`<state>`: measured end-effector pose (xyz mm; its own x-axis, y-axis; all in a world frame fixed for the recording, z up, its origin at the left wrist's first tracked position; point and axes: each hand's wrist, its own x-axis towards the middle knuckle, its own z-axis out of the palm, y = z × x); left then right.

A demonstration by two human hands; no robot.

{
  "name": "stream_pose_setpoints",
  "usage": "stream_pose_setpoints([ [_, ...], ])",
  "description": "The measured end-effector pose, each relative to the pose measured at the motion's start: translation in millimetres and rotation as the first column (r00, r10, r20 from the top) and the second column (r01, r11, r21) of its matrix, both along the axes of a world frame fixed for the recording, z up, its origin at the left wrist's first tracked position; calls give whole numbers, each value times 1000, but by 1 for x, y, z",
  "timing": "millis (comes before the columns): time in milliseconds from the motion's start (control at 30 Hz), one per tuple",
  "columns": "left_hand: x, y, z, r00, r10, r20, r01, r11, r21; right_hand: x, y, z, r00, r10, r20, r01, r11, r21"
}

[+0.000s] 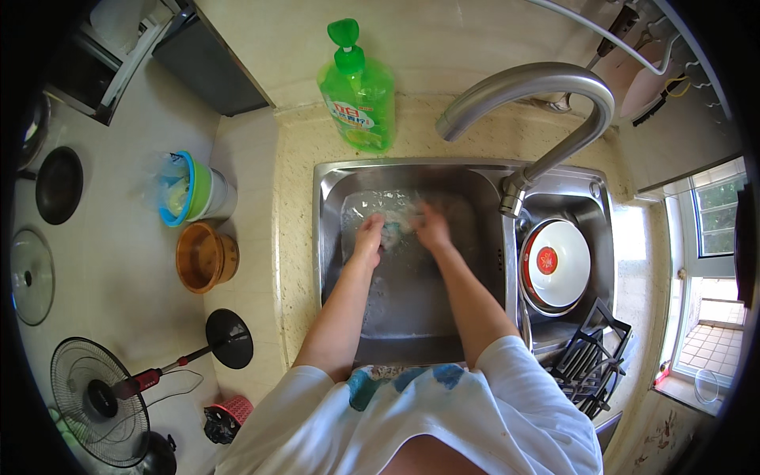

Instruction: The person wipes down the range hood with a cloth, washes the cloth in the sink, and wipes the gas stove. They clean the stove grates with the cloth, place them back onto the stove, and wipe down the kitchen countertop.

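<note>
Both my hands are over the large basin of a stainless steel sink, which holds shallow, sudsy water. My left hand is curled against a wet, pale greenish cloth or sponge; the blur and splashing hide its exact kind. To the right of it, my right hand is blurred by motion, with its fingers towards the cloth or sponge. Whether it touches that thing cannot be made out. The steel faucet arches over the back right, its spout pointing away from the hands.
A green pump bottle of dish soap stands behind the sink. White bowls are stacked in the small right basin. Black metal stove grates lie at the front right. A standing fan and buckets are at left.
</note>
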<state>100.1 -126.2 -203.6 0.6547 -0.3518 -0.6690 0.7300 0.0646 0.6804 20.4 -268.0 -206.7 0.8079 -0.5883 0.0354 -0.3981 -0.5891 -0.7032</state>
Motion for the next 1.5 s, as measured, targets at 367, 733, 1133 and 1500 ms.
stream_pose_setpoints([
  [367, -23, -20, 91, 991, -129, 23, 130, 958, -257, 20, 68, 106, 951, 18, 309, 40, 982, -183],
  [733, 1, -8, 51, 980, -81, -183, 54, 988, -147, -6, -4, 14, 978, -195, 70, 185, 975, 122],
  [1133, -36, -24, 73, 945, -203, -257, 150, 966, -210, -1, 34, 95, 970, -122, 210, 158, 974, -164],
  [1500, -4, -8, 117, 1000, -3, -11, -4, 815, -580, -47, 33, 115, 989, 21, 145, -93, 854, 513],
])
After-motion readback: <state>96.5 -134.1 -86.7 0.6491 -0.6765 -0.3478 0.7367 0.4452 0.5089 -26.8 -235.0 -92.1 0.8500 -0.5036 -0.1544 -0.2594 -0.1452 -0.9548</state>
